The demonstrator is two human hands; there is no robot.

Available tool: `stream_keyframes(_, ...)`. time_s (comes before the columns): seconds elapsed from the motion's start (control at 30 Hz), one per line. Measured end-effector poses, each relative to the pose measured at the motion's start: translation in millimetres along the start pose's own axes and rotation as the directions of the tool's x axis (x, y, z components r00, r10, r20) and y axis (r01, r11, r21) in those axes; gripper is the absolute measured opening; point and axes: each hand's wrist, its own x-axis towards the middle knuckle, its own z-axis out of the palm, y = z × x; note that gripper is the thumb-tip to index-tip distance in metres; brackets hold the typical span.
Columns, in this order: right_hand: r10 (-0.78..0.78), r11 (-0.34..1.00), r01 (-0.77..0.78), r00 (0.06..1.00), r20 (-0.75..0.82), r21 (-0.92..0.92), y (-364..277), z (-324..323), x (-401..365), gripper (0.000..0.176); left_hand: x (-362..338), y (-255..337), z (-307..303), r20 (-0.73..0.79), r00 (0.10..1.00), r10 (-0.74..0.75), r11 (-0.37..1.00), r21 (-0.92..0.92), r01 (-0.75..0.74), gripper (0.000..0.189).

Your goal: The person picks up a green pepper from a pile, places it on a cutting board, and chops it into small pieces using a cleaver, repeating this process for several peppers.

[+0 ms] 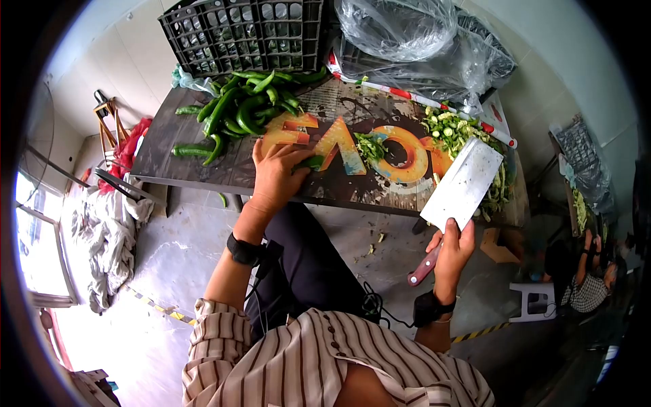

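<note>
My right hand [453, 254] is wrapped round the reddish-brown handle of a cleaver [464, 182]. Its broad blade, flecked with bits, is raised over the table's right front part. On the table near the front edge, my left hand [277, 175] has its thumb and fingers on a green chili pepper [313, 162], most of which the hand hides. Beyond that hand lies a heap of whole green peppers [247, 108]. Chopped pepper [371, 147] forms a small pile in the middle, and more chopped pieces [453, 130] spread beside and behind the blade.
A black plastic crate [244, 37] stands behind the peppers. Clear plastic bags [420, 57] cover another crate at the back right. The dark table [203, 166] bears large orange letters. At far right, another person [588, 288] works near a white stool [532, 302]. Cables lie by my legs.
</note>
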Motion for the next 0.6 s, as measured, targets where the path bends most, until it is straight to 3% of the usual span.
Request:
stream_keyframes(0.17,0.01,1.0,-0.009,0.999,0.036,-0.022,-4,12,-1,0.015,-6,4,-3,0.023,0.996,0.086,0.996,-0.032,-0.085,0.038)
stream_keyframes(0.3,0.047,0.998,-0.043,0.991,0.126,-0.035,-5,19,6,0.017,-10,12,-10,-0.132,0.985,0.111,0.994,0.001,-0.112,0.041)
stream_keyframes(0.43,0.042,0.994,-0.012,0.961,0.275,-0.11,-21,37,15,0.01,-22,15,-8,-0.249,0.964,0.096,0.995,0.019,-0.094,0.039)
stream_keyframes(0.6,0.097,0.942,0.096,0.838,0.537,-0.321,-30,60,35,0.013,-28,20,0,-0.309,0.946,0.098,0.994,0.077,-0.078,0.032)
